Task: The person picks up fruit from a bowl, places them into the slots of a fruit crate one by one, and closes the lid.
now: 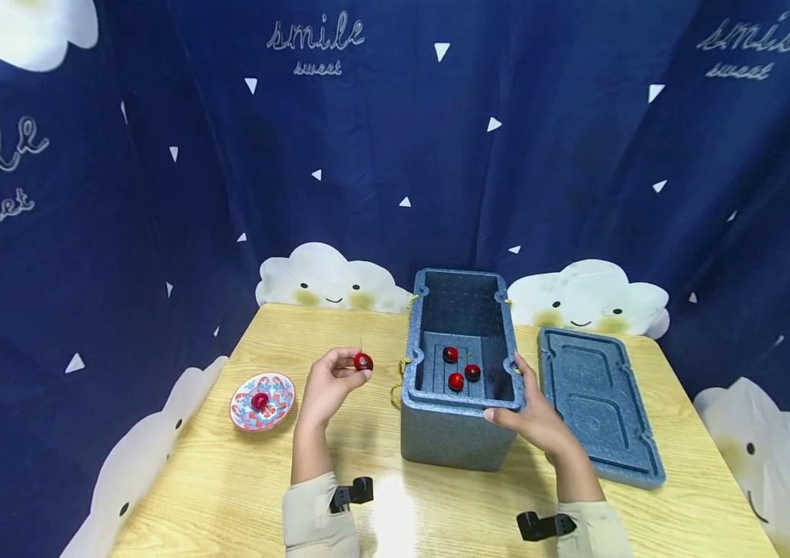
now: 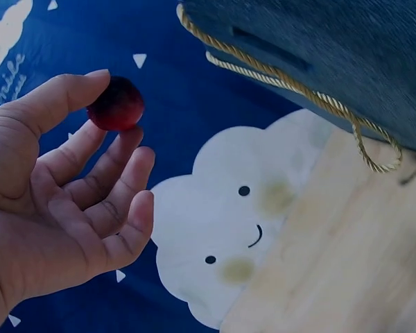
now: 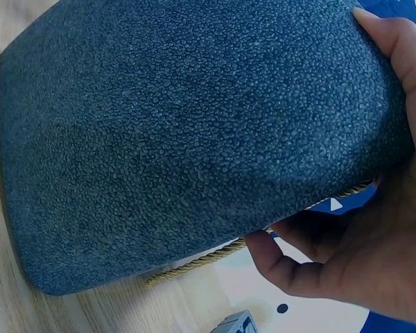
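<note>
Between thumb and fingers, my left hand (image 1: 328, 387) pinches a dark red cherry (image 2: 118, 104) above the table, left of the grey-blue foam box (image 1: 457, 434). My right hand (image 1: 534, 411) grips the box's near right corner, thumb on the front rim and fingers along the right side. In the right wrist view the box's speckled wall (image 3: 194, 139) fills most of the picture. Three cherries lie on the box floor, one of them a red cherry (image 1: 456, 381) at the front. Another cherry (image 1: 259, 401) rests on a patterned plate (image 1: 281, 387) at the left.
The grey-blue box lid (image 1: 593, 411) lies flat on the wooden table (image 1: 227, 496), right of the box. Yellow cord (image 2: 319, 97) hangs along the box's side. A dark blue curtain (image 1: 367, 139) with white clouds stands behind the table.
</note>
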### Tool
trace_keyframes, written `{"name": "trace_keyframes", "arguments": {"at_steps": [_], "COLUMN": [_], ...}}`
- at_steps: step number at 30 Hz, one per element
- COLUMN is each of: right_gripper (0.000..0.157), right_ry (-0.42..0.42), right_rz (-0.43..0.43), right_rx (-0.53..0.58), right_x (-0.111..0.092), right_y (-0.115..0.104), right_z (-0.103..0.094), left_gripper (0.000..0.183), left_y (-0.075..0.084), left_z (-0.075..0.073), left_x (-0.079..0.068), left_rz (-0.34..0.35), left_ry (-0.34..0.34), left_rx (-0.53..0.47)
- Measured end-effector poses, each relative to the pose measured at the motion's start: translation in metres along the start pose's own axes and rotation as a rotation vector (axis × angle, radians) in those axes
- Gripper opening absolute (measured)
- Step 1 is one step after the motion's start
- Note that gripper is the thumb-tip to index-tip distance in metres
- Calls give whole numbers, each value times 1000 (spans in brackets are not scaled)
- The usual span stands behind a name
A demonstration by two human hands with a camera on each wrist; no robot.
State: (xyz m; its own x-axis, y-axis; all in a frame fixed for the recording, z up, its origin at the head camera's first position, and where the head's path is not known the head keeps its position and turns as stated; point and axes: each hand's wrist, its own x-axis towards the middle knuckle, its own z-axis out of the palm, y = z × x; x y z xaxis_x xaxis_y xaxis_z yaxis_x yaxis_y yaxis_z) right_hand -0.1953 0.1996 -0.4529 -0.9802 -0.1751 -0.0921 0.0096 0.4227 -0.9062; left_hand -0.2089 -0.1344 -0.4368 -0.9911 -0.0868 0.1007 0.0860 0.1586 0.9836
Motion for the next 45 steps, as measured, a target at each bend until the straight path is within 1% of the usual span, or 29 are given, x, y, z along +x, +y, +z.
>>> {"name": "trace_keyframes", "arguments": {"at_steps": [5,10,16,20,29,38,45], "right_gripper": [109,109,109,109,107,108,108], "right_ry": [3,2,-1,-2,-10,-16,-18], "right_rz": [-6,5,19,18,14,17,22], "right_rx": [-1,14,22,15,13,0,-6], "right_x": [-1,-2,-2,-1,0,-1,1], "right_y": [-1,0,0,1,1,-2,-3], "right_z": [1,2,2,2,1,1,0], "left_gripper": [36,35,35,36,35,38,38], "left_y": [11,19,30,37,53,67,73], "left_z": [3,6,11,15,26,35,46], "left_x": [8,16,28,36,53,70,82], "left_rz": [8,-9,-21,-27,-46,-130,-175], "left_ry": [-75,-152,-239,-289,-348,-417,-449], "left_rx": [31,48,44,20,28,69,86]}}
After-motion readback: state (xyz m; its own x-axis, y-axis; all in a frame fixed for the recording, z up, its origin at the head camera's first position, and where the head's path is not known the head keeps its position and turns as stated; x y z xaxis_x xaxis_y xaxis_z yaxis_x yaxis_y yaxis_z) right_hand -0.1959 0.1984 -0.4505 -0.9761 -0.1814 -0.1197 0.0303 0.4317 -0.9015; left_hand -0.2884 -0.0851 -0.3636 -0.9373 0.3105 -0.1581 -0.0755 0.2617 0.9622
